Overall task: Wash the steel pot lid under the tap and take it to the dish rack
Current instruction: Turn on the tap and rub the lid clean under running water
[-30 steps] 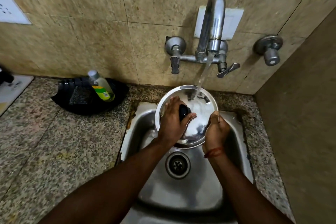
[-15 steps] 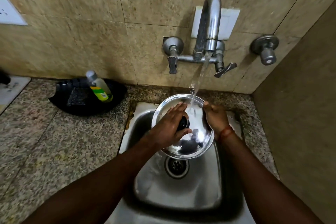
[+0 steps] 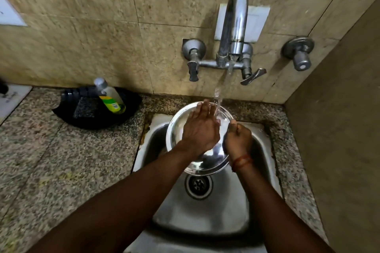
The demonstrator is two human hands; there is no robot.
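Note:
The round steel pot lid [image 3: 176, 129] is held tilted over the steel sink [image 3: 205, 211], under the running tap [image 3: 234, 26]. My right hand [image 3: 238, 139] grips the lid's right rim. My left hand [image 3: 200, 127] lies flat on the lid's face with fingers spread, and the water stream hits right by its fingertips. The lid's black knob is hidden under my left hand. No dish rack is in view.
A black tray [image 3: 67, 113] with a scrub pad and a bottle of yellow-green dish liquid [image 3: 110, 97] sits on the granite counter [image 3: 51, 160] left of the sink. A side wall [image 3: 339, 129] stands close on the right. The drain [image 3: 198, 184] is below the lid.
My left hand has slid from the knob up across the lid's face toward the water. My right hand has shifted down along the right rim. The lid stays under the stream.

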